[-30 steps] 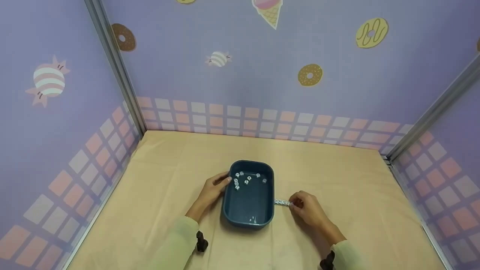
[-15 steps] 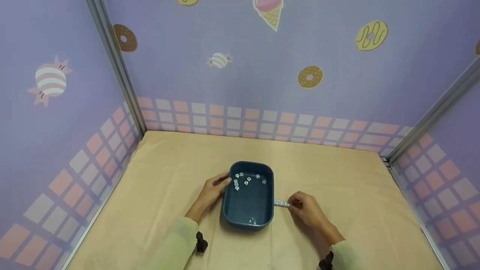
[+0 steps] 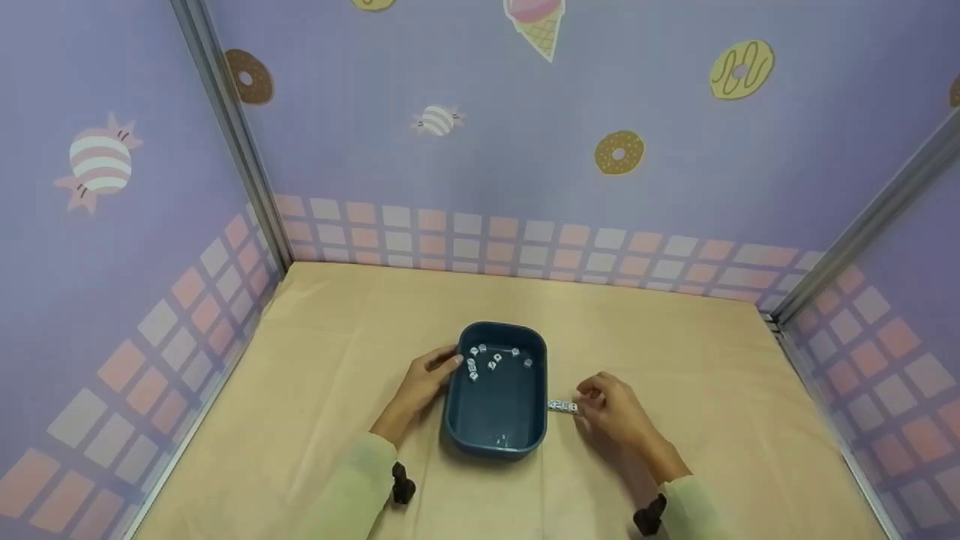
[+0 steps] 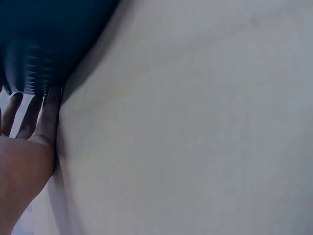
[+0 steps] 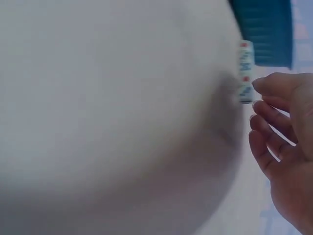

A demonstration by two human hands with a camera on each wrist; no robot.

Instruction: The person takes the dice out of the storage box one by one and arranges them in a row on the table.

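Observation:
A dark blue rectangular container [image 3: 499, 405] sits on the cloth, with several small white dice [image 3: 495, 360] scattered at its far end. My left hand [image 3: 420, 384] holds its left side, thumb at the rim and fingers along the outer wall; the left wrist view shows those fingers [image 4: 48, 117] against the wall. From the container's right wall a short straight row of dice [image 3: 562, 406] runs rightward. My right hand [image 3: 616, 412] is at the row's outer end, thumb beside the last die, fingers loosely bent and apart, nothing pinched between them. Whether the thumb touches that die, I cannot tell.
A beige cloth [image 3: 360, 322] covers the table. Purple walls [image 3: 487, 150] with printed sweets and tiles enclose the back and sides, joined by metal posts [image 3: 240, 150] at the corners.
My right hand's fingers have come off the end of the dice row and spread slightly, uncovering the last die. The left hand and the container stay put.

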